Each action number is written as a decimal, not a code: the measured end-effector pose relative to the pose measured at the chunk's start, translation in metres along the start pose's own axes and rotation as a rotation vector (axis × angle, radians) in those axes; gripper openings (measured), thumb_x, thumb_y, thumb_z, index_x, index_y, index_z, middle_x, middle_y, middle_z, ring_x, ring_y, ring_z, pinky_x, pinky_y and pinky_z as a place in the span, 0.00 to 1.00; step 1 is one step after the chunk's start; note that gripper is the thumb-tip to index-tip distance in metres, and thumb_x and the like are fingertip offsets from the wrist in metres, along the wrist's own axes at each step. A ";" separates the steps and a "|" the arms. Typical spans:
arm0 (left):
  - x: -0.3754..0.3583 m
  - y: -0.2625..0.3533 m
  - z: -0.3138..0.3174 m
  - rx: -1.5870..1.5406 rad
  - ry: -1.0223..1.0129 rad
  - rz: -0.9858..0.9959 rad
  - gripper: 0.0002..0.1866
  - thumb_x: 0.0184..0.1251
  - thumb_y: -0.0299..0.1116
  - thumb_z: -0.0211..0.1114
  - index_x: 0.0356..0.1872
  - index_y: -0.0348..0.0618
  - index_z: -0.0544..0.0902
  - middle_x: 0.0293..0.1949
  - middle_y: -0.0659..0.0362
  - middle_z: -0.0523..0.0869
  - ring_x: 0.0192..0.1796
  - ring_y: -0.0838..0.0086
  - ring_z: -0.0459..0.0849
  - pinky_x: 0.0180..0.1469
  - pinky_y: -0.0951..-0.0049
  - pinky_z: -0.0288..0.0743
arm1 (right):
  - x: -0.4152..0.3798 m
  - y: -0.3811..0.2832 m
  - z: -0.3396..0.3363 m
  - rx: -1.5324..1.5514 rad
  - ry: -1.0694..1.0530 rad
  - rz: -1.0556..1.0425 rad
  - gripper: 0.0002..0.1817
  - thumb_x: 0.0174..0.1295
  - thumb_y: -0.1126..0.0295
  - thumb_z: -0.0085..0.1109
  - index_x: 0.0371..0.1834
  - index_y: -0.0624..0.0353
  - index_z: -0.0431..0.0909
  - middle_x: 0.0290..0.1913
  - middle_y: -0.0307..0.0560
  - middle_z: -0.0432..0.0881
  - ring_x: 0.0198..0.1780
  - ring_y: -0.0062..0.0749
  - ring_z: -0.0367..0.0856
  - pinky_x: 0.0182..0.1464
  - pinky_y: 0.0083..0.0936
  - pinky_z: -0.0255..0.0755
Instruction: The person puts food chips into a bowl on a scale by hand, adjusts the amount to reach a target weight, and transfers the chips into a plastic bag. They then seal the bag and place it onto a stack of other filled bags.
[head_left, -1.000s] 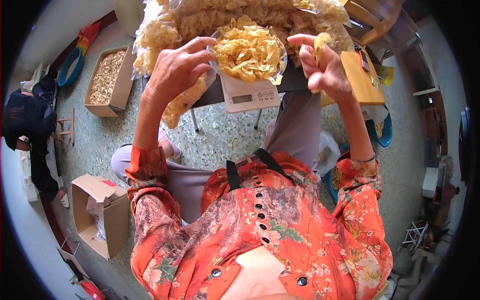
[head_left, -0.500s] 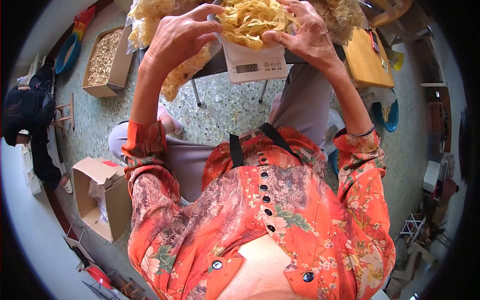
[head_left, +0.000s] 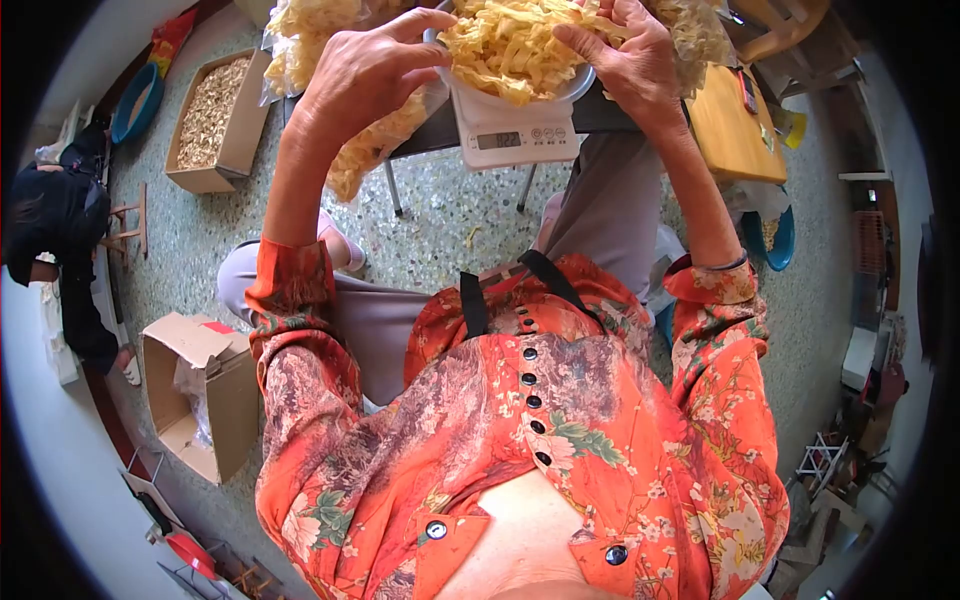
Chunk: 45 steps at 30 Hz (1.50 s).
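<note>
A bowl (head_left: 572,90) heaped with yellow dried strips (head_left: 510,50) rests on a white digital scale (head_left: 515,138), whose display is lit. My left hand (head_left: 375,75) is at the bowl's left edge, fingers apart and curved over the rim. On the right side, my right hand (head_left: 635,70) touches the strips with its thumb over them; its fingers are partly cut off by the top edge. Bags of similar yellow pieces (head_left: 375,140) lie left of the scale, and another bag (head_left: 690,45) lies beyond my right hand.
On the left floor are a cardboard box of brown pieces (head_left: 212,110) and an open box (head_left: 200,400). A wooden stool (head_left: 735,125) holds a phone at the right, near a blue basin (head_left: 775,235). Another person (head_left: 60,215) bends at the far left.
My right hand has shifted right, showing more of the bowl's right rim. The strips look more spread out. The person at the far left has moved slightly.
</note>
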<state>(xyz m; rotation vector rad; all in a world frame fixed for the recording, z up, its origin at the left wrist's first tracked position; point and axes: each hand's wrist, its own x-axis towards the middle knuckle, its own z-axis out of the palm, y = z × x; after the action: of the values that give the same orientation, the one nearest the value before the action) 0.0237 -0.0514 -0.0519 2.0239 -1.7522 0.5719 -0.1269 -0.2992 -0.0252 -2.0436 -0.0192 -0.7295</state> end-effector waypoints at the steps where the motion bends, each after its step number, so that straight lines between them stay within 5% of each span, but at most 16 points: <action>1: 0.000 -0.002 0.002 0.007 0.013 -0.008 0.06 0.62 0.38 0.75 0.40 0.56 0.91 0.60 0.71 0.85 0.37 0.66 0.90 0.38 0.65 0.83 | 0.002 -0.004 0.000 0.038 0.020 0.004 0.09 0.66 0.74 0.71 0.41 0.60 0.77 0.39 0.37 0.82 0.42 0.19 0.79 0.48 0.21 0.77; 7: 0.000 0.001 -0.001 0.008 0.028 -0.021 0.06 0.62 0.40 0.74 0.39 0.56 0.92 0.60 0.70 0.85 0.37 0.68 0.90 0.39 0.66 0.83 | 0.016 -0.002 -0.002 -0.016 0.183 -0.183 0.09 0.66 0.74 0.72 0.42 0.61 0.79 0.37 0.35 0.82 0.40 0.18 0.79 0.44 0.20 0.76; 11: 0.000 0.002 -0.002 -0.007 0.021 -0.041 0.06 0.62 0.39 0.75 0.39 0.57 0.92 0.61 0.70 0.85 0.38 0.68 0.91 0.39 0.67 0.83 | 0.022 -0.032 -0.006 0.119 0.232 -0.014 0.11 0.65 0.75 0.72 0.47 0.63 0.81 0.38 0.38 0.85 0.40 0.20 0.81 0.44 0.21 0.77; 16: 0.002 0.005 -0.007 -0.014 -0.019 -0.061 0.06 0.61 0.33 0.75 0.39 0.49 0.90 0.62 0.68 0.86 0.37 0.67 0.91 0.39 0.68 0.84 | 0.033 -0.023 -0.009 -0.015 0.276 -0.097 0.12 0.65 0.75 0.71 0.49 0.64 0.82 0.39 0.39 0.86 0.39 0.21 0.82 0.41 0.22 0.78; 21: 0.000 0.001 -0.008 -0.042 0.020 -0.054 0.03 0.63 0.35 0.74 0.34 0.52 0.89 0.61 0.70 0.85 0.37 0.67 0.90 0.38 0.66 0.83 | 0.036 -0.023 -0.029 0.447 0.230 -0.021 0.15 0.66 0.77 0.70 0.54 0.61 0.80 0.38 0.35 0.85 0.35 0.13 0.78 0.34 0.14 0.72; 23: -0.001 0.001 -0.010 -0.055 0.030 -0.051 0.03 0.63 0.35 0.73 0.34 0.51 0.88 0.60 0.71 0.86 0.37 0.66 0.90 0.39 0.66 0.83 | 0.023 -0.031 -0.043 0.404 0.273 -0.022 0.17 0.66 0.75 0.71 0.56 0.61 0.78 0.38 0.34 0.84 0.33 0.10 0.77 0.32 0.11 0.69; 26: -0.002 0.003 -0.013 -0.101 0.033 -0.101 0.02 0.63 0.32 0.71 0.35 0.50 0.87 0.59 0.70 0.87 0.40 0.65 0.91 0.42 0.65 0.84 | -0.017 -0.002 -0.089 0.337 0.238 0.046 0.17 0.68 0.70 0.71 0.56 0.59 0.78 0.37 0.35 0.85 0.24 0.09 0.72 0.25 0.10 0.66; 29: 0.001 0.008 -0.021 -0.070 0.016 -0.111 0.04 0.64 0.30 0.70 0.39 0.47 0.88 0.60 0.65 0.87 0.54 0.62 0.88 0.50 0.63 0.83 | -0.073 -0.001 -0.124 0.394 0.297 0.122 0.17 0.69 0.69 0.70 0.57 0.59 0.77 0.34 0.34 0.85 0.21 0.09 0.69 0.22 0.10 0.63; 30: 0.000 0.009 -0.023 -0.067 0.003 -0.146 0.05 0.64 0.29 0.71 0.39 0.46 0.88 0.59 0.64 0.87 0.54 0.62 0.88 0.52 0.64 0.82 | -0.094 -0.010 -0.132 0.373 0.360 0.136 0.13 0.67 0.66 0.72 0.48 0.59 0.82 0.28 0.33 0.82 0.22 0.10 0.71 0.23 0.12 0.66; 32: -0.009 -0.004 -0.019 -0.065 0.025 -0.169 0.06 0.64 0.30 0.72 0.41 0.44 0.88 0.56 0.59 0.88 0.55 0.61 0.88 0.56 0.65 0.80 | -0.154 0.037 -0.181 0.176 0.425 0.263 0.18 0.64 0.64 0.75 0.52 0.58 0.81 0.31 0.31 0.82 0.23 0.09 0.70 0.24 0.12 0.62; 33: -0.010 -0.007 -0.022 -0.063 0.043 -0.124 0.06 0.64 0.28 0.73 0.41 0.42 0.88 0.52 0.56 0.88 0.52 0.59 0.88 0.56 0.65 0.80 | -0.184 0.055 -0.198 0.012 0.434 0.359 0.24 0.61 0.62 0.79 0.56 0.58 0.80 0.34 0.29 0.82 0.25 0.07 0.68 0.24 0.13 0.58; 35: -0.012 0.000 -0.032 -0.134 0.029 -0.231 0.06 0.67 0.25 0.73 0.42 0.39 0.87 0.42 0.57 0.85 0.43 0.67 0.85 0.49 0.71 0.79 | -0.227 0.056 -0.202 -0.122 0.499 0.386 0.14 0.65 0.65 0.75 0.46 0.56 0.82 0.31 0.29 0.82 0.22 0.07 0.65 0.22 0.13 0.57; 37: -0.018 0.000 -0.038 -0.194 0.006 -0.298 0.05 0.68 0.24 0.73 0.42 0.35 0.86 0.39 0.58 0.84 0.40 0.77 0.83 0.45 0.76 0.78 | -0.279 0.082 -0.217 -0.291 0.524 0.536 0.14 0.63 0.65 0.75 0.45 0.61 0.83 0.39 0.39 0.89 0.39 0.18 0.84 0.41 0.20 0.78; 39: -0.023 -0.001 -0.044 -0.136 0.008 -0.228 0.05 0.69 0.23 0.72 0.42 0.34 0.86 0.36 0.59 0.85 0.39 0.78 0.82 0.44 0.78 0.77 | -0.323 0.101 -0.214 -0.274 0.598 0.680 0.13 0.63 0.67 0.74 0.44 0.62 0.82 0.41 0.41 0.89 0.40 0.20 0.84 0.45 0.22 0.79; 43: -0.039 0.010 -0.053 -0.147 0.025 -0.323 0.05 0.69 0.22 0.71 0.42 0.34 0.87 0.34 0.59 0.86 0.37 0.77 0.83 0.42 0.77 0.77 | -0.408 0.158 -0.198 -0.353 0.643 0.789 0.16 0.60 0.65 0.75 0.43 0.63 0.82 0.39 0.40 0.88 0.38 0.21 0.83 0.43 0.25 0.78; 45: -0.043 0.017 -0.058 -0.077 0.022 -0.341 0.04 0.68 0.21 0.71 0.42 0.35 0.88 0.34 0.58 0.87 0.36 0.78 0.83 0.41 0.77 0.78 | -0.436 0.168 -0.186 -0.105 0.757 0.970 0.15 0.59 0.66 0.75 0.41 0.63 0.82 0.38 0.40 0.87 0.36 0.21 0.83 0.40 0.26 0.77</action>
<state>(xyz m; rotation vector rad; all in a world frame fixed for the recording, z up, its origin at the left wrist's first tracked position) -0.0014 0.0134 -0.0264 2.1861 -1.3501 0.4085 -0.5273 -0.4245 -0.3021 -1.4655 1.3502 -0.7966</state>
